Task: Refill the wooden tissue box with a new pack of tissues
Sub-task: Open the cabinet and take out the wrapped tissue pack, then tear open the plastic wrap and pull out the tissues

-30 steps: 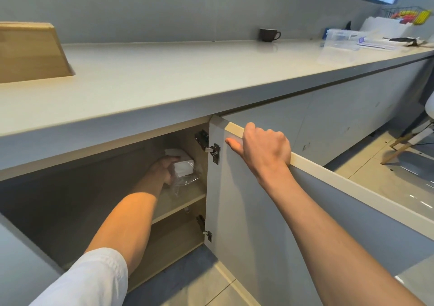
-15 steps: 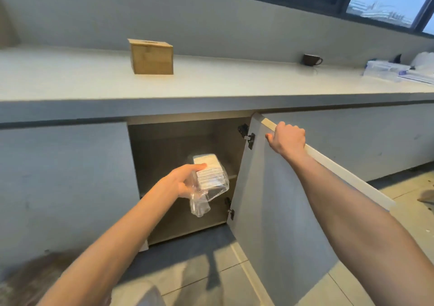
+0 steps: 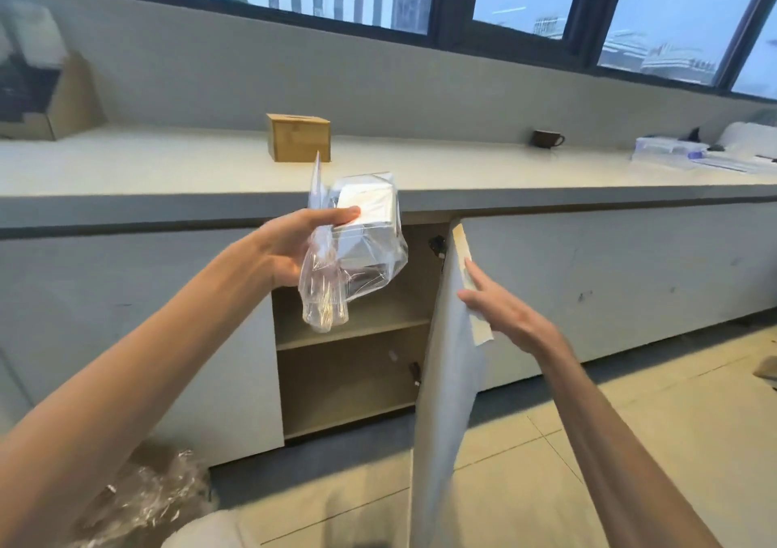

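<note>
The wooden tissue box (image 3: 299,137) stands upright on the grey counter (image 3: 168,169), slot on top. My left hand (image 3: 290,244) grips a pack of white tissues (image 3: 361,215) in a loose clear plastic bag, held in the air just below the counter's front edge, in front of the open cabinet. My right hand (image 3: 500,308) has its fingers spread flat against the outer edge of the half-open cabinet door (image 3: 445,379), not curled around it.
The open cabinet (image 3: 349,375) shows two bare wooden shelves. A dark mug (image 3: 546,138) and clear plastic containers (image 3: 668,152) sit further right on the counter. A cardboard holder (image 3: 50,97) is at far left. Crumpled clear plastic (image 3: 143,501) lies low left over the floor.
My left hand has lifted the bagged tissue pack out of the cabinet and up to counter height. My right hand has let go of the door's top edge and now lies flat on it.
</note>
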Demonstrator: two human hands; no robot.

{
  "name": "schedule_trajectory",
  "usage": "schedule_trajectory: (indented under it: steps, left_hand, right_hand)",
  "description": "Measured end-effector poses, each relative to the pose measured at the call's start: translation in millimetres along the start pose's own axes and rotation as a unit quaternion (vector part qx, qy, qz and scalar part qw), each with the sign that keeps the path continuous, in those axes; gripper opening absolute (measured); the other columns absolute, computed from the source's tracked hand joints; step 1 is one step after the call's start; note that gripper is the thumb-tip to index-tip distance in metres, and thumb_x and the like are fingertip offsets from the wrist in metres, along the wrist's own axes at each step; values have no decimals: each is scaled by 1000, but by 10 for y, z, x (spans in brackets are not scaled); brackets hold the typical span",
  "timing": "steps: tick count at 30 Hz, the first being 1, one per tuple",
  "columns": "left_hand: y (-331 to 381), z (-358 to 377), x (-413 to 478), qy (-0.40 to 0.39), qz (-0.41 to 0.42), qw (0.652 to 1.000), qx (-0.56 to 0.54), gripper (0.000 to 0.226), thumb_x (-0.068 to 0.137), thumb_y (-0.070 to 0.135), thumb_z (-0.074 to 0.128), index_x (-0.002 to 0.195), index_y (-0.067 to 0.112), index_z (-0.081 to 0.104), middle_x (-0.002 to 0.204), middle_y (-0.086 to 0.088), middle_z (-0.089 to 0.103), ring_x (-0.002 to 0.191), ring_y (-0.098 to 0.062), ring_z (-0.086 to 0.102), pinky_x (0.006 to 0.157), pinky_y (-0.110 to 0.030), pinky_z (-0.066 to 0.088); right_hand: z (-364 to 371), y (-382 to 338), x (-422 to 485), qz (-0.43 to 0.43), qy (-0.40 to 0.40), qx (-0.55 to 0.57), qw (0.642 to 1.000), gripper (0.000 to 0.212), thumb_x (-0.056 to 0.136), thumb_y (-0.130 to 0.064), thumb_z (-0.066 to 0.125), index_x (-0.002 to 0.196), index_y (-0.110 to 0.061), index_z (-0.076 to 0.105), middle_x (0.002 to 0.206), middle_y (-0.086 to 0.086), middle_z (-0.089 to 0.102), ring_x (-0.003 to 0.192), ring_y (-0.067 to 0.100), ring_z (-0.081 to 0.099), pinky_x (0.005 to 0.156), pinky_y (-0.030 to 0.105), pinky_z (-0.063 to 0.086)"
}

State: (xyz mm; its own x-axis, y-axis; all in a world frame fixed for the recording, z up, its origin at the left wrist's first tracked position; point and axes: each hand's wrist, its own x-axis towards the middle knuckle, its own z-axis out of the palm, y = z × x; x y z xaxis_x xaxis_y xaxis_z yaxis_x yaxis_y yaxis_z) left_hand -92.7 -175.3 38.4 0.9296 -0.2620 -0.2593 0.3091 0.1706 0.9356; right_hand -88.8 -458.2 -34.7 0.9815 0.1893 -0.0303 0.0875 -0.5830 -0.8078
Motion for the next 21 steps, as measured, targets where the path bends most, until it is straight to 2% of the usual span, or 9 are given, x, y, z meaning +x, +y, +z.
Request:
schedule_trajectory:
  steps: [1,4,7,10,11,13,16,19,21]
  left_hand:
    - [101,-16,-46,13,15,1000,5,43,80,29,72,118,17,57,92,-11,75,78,-23,73,68,-38,60]
    - [370,-67,-195,55,53,996,35,56,75,28,77,126,17,54,108,-11,71,90,-25,70,75,-41,57]
    - [601,-147,-349,72,80,993,45,33,84,24,71,113,15,59,82,-8,74,69,-23,73,61,-37,59]
    - [780,-263,-465,91,103,989,47,28,87,21,69,112,13,60,78,-10,74,65,-27,73,55,-41,60]
    - [825,-302,-492,100,109,988,47,31,86,21,69,114,12,59,80,-11,74,65,-27,73,55,-42,59]
    - [906,-403,-523,119,115,985,51,35,85,20,71,116,12,58,85,-12,74,67,-27,73,56,-42,59]
    - [991,-581,-499,155,119,979,51,43,83,20,73,122,12,54,99,-13,71,72,-28,73,58,-42,60]
    - [1043,-723,-411,167,112,979,40,49,83,19,73,127,11,53,110,-15,70,85,-30,71,66,-45,61]
    - [1062,-796,-328,169,105,980,28,51,82,18,74,127,10,54,110,-15,71,88,-31,72,70,-47,60]
  right_hand:
    - [175,-6,-50,-32,-6,42,999,61,100,-36,39,155,-28,15,158,-2,26,142,22,30,117,45,27]
    - [605,-46,48,-92,-19,87,992,52,90,-57,37,141,-46,36,138,-13,39,134,15,34,116,41,26]
    - [951,-214,310,-145,-8,24,989,44,92,-51,48,135,-49,41,146,-3,36,135,15,37,111,35,32]
    - [1314,-458,668,-130,111,-86,982,51,93,-46,58,139,-47,38,149,9,34,135,29,43,107,40,41]
    - [1403,-581,780,-119,162,-138,970,63,90,-46,62,145,-44,31,156,15,23,143,36,31,110,44,37]
    - [1494,-806,1048,-147,254,-279,914,95,81,-53,65,155,-37,9,163,20,-5,149,41,-9,119,50,13]
    - [1470,-1075,1519,-186,250,-407,858,125,71,-65,69,154,-29,-18,160,18,-22,145,39,-26,116,50,-13]
    - [1494,-1192,1838,-207,224,-395,866,127,62,-62,79,155,-25,2,161,19,10,150,40,-4,121,54,1]
    - [1567,-1181,1941,-231,268,-365,861,120,53,-54,88,145,-21,19,145,20,35,145,42,19,121,55,11]
